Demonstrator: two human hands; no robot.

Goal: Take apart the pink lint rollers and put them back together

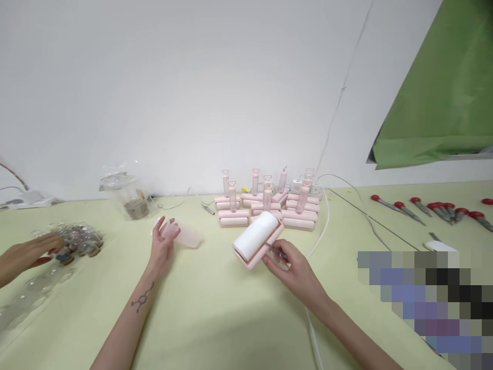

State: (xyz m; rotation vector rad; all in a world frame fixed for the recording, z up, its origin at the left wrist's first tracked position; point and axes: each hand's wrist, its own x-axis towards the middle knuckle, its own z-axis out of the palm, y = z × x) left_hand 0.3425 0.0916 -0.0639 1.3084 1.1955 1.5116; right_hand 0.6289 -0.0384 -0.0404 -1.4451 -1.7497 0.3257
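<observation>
At the far left, a co-worker's hand (pixel 42 250) touches a cluster of small, glossy figures (pixel 82 239). Beside them stands a clear, crumpled plastic bag (pixel 122 189). The left hand (pixel 165 240) is partly curled, thumb and fingers loosely holding a cover (pixel 188 237) of smooth, translucent pink plastic, curved in section, its long axis running roughly left to right just above the worktop (pixel 215 313). At centre rear, pink rollers (pixel 234 218) stand in rows, cylindrical heads horizontal, loop-ended handles upright. In front of them, the roller (pixel 256 235) is held above the worktop: a matte white cylinder in a glossy pink frame. The cylinder's long axis slants from near left to far right; the handle points toward the near right. The right hand (pixel 290 264) is closed around the translucent handle. Farther right lie slim grey tools (pixel 412 214) with round red ends.
</observation>
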